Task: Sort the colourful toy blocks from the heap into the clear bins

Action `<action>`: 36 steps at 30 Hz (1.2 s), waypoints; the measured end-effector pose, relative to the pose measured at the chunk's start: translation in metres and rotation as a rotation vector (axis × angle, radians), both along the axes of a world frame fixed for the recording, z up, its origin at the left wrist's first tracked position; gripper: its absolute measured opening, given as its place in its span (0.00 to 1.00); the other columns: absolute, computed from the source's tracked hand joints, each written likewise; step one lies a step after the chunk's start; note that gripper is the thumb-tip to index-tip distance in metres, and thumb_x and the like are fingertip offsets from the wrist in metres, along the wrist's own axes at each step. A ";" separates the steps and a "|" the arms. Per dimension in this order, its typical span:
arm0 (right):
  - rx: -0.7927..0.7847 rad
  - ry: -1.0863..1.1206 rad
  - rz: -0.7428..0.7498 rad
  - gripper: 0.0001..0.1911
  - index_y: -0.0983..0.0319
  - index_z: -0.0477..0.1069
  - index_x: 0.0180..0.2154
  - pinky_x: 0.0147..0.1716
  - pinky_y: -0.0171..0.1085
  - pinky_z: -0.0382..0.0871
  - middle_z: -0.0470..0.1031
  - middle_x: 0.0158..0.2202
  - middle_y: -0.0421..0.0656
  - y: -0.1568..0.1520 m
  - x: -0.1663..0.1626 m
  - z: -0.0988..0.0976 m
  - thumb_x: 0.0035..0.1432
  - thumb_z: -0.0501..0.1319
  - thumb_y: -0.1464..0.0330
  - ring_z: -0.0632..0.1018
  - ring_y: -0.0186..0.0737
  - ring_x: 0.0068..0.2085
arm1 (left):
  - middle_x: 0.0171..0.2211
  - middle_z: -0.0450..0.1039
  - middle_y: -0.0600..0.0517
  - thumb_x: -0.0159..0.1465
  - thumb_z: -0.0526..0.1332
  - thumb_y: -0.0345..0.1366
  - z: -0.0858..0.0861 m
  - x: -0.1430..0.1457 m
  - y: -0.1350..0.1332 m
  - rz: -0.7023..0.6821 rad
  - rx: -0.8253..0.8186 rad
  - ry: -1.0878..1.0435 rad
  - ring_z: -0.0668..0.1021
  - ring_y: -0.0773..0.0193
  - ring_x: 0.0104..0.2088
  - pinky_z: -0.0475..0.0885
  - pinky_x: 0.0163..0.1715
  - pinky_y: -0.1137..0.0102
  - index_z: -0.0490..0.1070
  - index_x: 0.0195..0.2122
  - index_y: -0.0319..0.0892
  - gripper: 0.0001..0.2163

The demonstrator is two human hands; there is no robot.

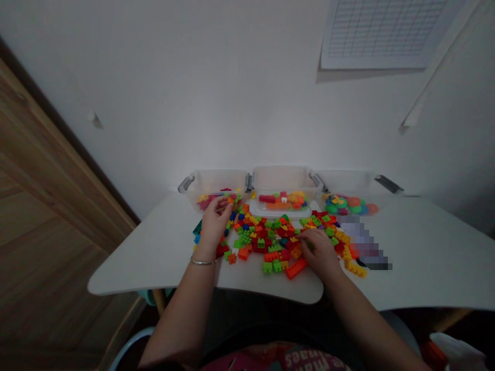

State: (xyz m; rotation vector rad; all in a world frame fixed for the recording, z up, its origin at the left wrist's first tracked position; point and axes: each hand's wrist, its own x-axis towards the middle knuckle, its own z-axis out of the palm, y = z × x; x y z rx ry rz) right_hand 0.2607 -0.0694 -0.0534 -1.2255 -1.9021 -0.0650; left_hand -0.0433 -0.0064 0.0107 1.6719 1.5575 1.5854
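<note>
A heap of small plastic building bricks (270, 234) in red, orange, green, yellow and blue lies spread on a white table (154, 252). My left hand (214, 221), with a thin bangle at the wrist, reaches to the far left of the heap beside the left clear bin (212, 188); its fingers are curled, seemingly round a small brick. My right hand (319, 250) rests palm down on the right part of the heap, fingers bent and pinching among the bricks near an orange brick (296, 268).
Three clear plastic bins stand in a row against the white wall: the left bin with bricks, the middle bin (284, 185) with orange and red pieces, the right bin (348, 190) with round coloured discs. A wooden door (46, 216) stands at left. A blurred patch (365, 242) lies right of the heap.
</note>
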 end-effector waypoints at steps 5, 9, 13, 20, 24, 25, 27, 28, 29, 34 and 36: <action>0.001 -0.007 0.005 0.09 0.58 0.75 0.34 0.44 0.47 0.70 0.78 0.35 0.45 0.000 0.001 -0.002 0.57 0.56 0.72 0.76 0.46 0.41 | 0.41 0.76 0.48 0.60 0.59 0.39 0.008 -0.008 0.020 0.174 0.073 0.008 0.78 0.62 0.42 0.73 0.46 0.67 0.69 0.44 0.41 0.12; 0.016 -0.019 -0.003 0.09 0.58 0.75 0.34 0.43 0.47 0.70 0.79 0.35 0.45 0.001 0.001 -0.002 0.58 0.55 0.72 0.76 0.46 0.41 | 0.44 0.76 0.49 0.61 0.58 0.38 0.018 -0.007 0.029 0.324 0.096 0.208 0.75 0.57 0.48 0.68 0.53 0.61 0.71 0.43 0.43 0.10; 0.025 -0.024 0.000 0.09 0.59 0.75 0.34 0.42 0.46 0.71 0.78 0.34 0.45 0.000 0.002 0.000 0.58 0.55 0.72 0.76 0.46 0.40 | 0.44 0.77 0.48 0.61 0.58 0.38 0.020 -0.003 0.034 0.369 0.060 0.263 0.72 0.55 0.51 0.65 0.56 0.60 0.74 0.44 0.42 0.12; 0.002 -0.011 0.013 0.09 0.59 0.74 0.35 0.43 0.47 0.70 0.78 0.35 0.45 0.001 0.002 -0.001 0.58 0.55 0.72 0.76 0.46 0.41 | 0.47 0.76 0.46 0.61 0.59 0.39 0.019 -0.001 0.027 0.345 -0.013 0.675 0.67 0.46 0.55 0.63 0.56 0.55 0.76 0.47 0.45 0.15; -0.011 -0.011 0.011 0.09 0.59 0.75 0.35 0.43 0.47 0.70 0.78 0.35 0.45 0.001 0.002 -0.002 0.58 0.55 0.72 0.76 0.46 0.41 | 0.48 0.76 0.45 0.63 0.57 0.39 0.018 0.000 0.028 0.367 0.006 0.725 0.67 0.46 0.54 0.63 0.56 0.55 0.76 0.49 0.43 0.16; -0.011 -0.015 0.012 0.09 0.59 0.75 0.35 0.43 0.47 0.70 0.78 0.35 0.45 0.002 0.002 -0.002 0.58 0.55 0.73 0.76 0.46 0.41 | 0.48 0.76 0.45 0.63 0.57 0.39 0.018 0.000 0.029 0.357 0.012 0.720 0.67 0.46 0.55 0.63 0.56 0.54 0.76 0.49 0.43 0.15; -0.009 -0.017 0.014 0.09 0.60 0.75 0.35 0.43 0.46 0.70 0.78 0.35 0.45 0.002 0.002 -0.002 0.57 0.55 0.73 0.76 0.46 0.41 | 0.49 0.76 0.46 0.63 0.57 0.37 0.016 -0.002 0.031 0.318 0.038 0.703 0.67 0.48 0.56 0.60 0.59 0.53 0.75 0.49 0.43 0.15; -0.008 -0.016 0.015 0.09 0.60 0.75 0.35 0.43 0.46 0.70 0.78 0.35 0.45 0.002 0.002 -0.002 0.57 0.55 0.73 0.76 0.46 0.40 | 0.50 0.76 0.46 0.63 0.57 0.36 0.015 -0.002 0.030 0.291 0.063 0.693 0.67 0.49 0.57 0.59 0.60 0.54 0.75 0.49 0.43 0.15; -0.008 -0.015 0.016 0.10 0.60 0.75 0.35 0.43 0.46 0.70 0.78 0.35 0.45 0.002 0.002 -0.003 0.57 0.55 0.73 0.76 0.46 0.40 | 0.50 0.75 0.46 0.63 0.57 0.35 0.014 -0.003 0.029 0.266 0.094 0.683 0.68 0.50 0.57 0.59 0.60 0.54 0.75 0.49 0.43 0.15; -0.008 -0.022 0.021 0.10 0.60 0.75 0.35 0.43 0.46 0.69 0.78 0.35 0.45 0.002 0.001 -0.003 0.57 0.55 0.73 0.76 0.46 0.41 | 0.42 0.76 0.48 0.63 0.58 0.36 0.009 0.001 0.009 0.159 0.156 0.718 0.72 0.52 0.49 0.64 0.56 0.55 0.78 0.41 0.46 0.10; -0.007 -0.028 0.018 0.09 0.60 0.75 0.35 0.43 0.46 0.70 0.78 0.34 0.45 0.002 0.000 -0.003 0.57 0.55 0.73 0.76 0.46 0.41 | 0.42 0.76 0.48 0.64 0.57 0.35 0.006 0.006 0.003 0.064 0.112 0.761 0.73 0.54 0.47 0.67 0.53 0.57 0.78 0.40 0.45 0.10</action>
